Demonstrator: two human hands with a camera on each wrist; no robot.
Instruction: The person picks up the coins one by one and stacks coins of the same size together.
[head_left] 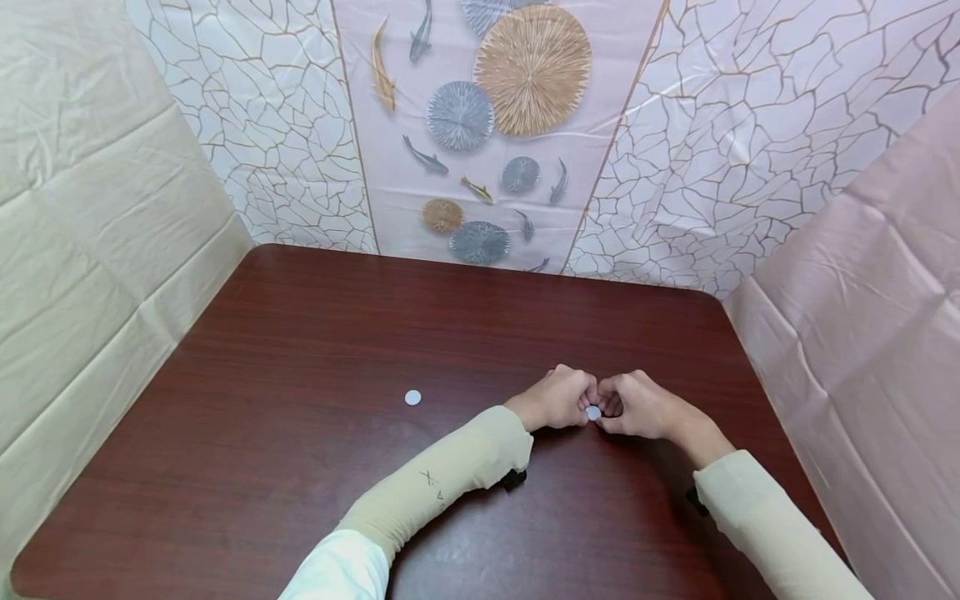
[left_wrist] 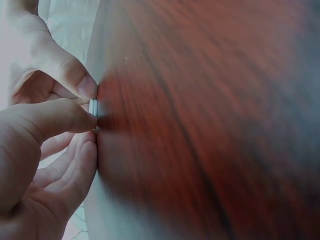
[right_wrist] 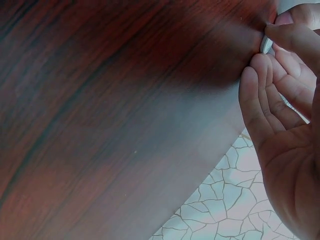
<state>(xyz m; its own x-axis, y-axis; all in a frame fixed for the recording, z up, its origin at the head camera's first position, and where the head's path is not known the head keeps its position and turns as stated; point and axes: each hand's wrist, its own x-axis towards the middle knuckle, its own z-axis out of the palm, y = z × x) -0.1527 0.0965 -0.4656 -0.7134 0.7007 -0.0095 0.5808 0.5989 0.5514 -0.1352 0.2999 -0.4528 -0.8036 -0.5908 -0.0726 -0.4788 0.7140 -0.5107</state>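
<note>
Low over the right half of the brown table, my left hand and right hand meet at a small round white disc. Both hands pinch it by its edge, thumbs on the near side and fingers curled behind. Edge-on in the left wrist view, the disc shows a line along its rim, close against the tabletop. Seen in the right wrist view, the disc sits between thumb and fingertips, partly hidden. A second white disc lies flat on the table, left of my left hand.
The dark brown wooden table has rounded corners. Patterned cloth hangs behind it, with a cream cloth along the left side and a pinkish cloth along the right.
</note>
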